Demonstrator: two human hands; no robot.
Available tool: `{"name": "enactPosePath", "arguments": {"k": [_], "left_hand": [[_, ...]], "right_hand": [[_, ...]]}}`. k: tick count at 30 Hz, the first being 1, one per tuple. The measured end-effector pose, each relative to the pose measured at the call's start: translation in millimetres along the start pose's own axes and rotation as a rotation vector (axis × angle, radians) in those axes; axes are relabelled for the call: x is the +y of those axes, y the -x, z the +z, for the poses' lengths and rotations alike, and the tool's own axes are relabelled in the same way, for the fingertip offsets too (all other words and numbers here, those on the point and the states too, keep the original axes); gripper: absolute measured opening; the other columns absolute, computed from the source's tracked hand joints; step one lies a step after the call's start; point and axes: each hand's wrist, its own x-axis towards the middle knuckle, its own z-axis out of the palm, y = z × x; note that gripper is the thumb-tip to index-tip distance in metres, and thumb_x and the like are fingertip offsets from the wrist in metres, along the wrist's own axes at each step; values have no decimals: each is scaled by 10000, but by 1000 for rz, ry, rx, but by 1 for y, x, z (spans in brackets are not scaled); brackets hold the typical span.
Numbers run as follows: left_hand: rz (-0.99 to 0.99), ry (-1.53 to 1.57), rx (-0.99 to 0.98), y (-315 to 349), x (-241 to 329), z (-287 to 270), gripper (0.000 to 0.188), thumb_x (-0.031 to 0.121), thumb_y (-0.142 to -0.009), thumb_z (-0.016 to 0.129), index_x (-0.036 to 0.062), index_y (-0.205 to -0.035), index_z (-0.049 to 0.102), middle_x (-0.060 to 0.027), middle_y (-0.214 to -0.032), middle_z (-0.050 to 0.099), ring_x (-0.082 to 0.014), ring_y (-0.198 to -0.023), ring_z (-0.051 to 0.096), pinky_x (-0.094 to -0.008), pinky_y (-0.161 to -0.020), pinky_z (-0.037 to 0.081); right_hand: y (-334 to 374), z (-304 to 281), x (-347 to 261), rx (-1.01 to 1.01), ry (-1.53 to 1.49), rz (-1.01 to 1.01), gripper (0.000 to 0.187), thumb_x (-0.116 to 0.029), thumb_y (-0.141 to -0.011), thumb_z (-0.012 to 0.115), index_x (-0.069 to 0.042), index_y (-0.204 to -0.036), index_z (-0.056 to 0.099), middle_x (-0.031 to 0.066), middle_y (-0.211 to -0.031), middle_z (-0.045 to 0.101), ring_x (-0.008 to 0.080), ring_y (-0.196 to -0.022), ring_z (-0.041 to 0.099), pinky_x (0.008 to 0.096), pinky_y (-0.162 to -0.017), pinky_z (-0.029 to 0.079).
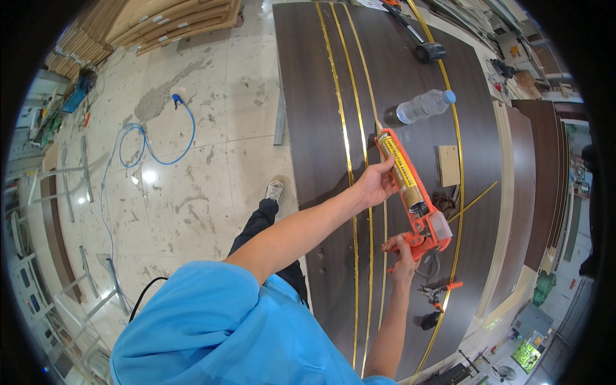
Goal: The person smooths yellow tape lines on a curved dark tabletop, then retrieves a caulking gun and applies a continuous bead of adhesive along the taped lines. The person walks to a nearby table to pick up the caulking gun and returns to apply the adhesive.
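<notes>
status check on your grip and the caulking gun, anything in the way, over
Left grip midway along caulking gun, right grip at its rear. Cartridge loaded. Clear bottle near the front end, possibly in the way.

Orange caulking gun (421, 226): loaded with a gold-and-dark printed cartridge (403, 174), held slantwise over the dark brown panel (314, 77), nozzle end toward the far side, trigger end nearer the body. Nozzle overlaps the panel's thin tan line (363, 51); contact unclear.
</notes>
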Motion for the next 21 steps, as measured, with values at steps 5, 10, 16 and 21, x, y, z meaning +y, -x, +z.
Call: {"name": "enactPosePath", "arguments": {"k": [5,10,16,21], "left_hand": [[0,3,-33,0,-3,-4,395,382,-1058,564,37,-1250,584,-97,-1173,661,-238,-1121,669,-430,-1036,557],[0,7,-13,0,-7,-7,400,387,-1056,566,34,-1243,587,-97,-1165,665,-240,-1116,671,-429,-1034,557],[-3,0,-29,2,-11,-10,409,397,-1061,552,31,-1241,586,-99,-1157,667,-238,-1104,679,-422,-1013,570],[1,-4,-37,4,-12,-8,416,402,-1064,544,28,-1243,583,-104,-1163,662,-237,-1098,682,-422,-1004,576]], "right_hand": [[3,1,0,20,-28,-17,122,-92,-981,557,2,-907,584,95,-728,625,202,-662,630,377,-682,570],[5,-2,2,1,4,-6,112,-129,-988,556,-22,-951,559,95,-733,608,204,-672,618,405,-718,574],[9,-6,4,10,-5,-9,123,-100,-979,545,2,-922,585,93,-726,621,200,-663,628,387,-691,570],[10,-7,5,11,-28,-1,115,-95,-976,549,3,-927,584,88,-719,619,198,-662,628,378,-683,563]]}}
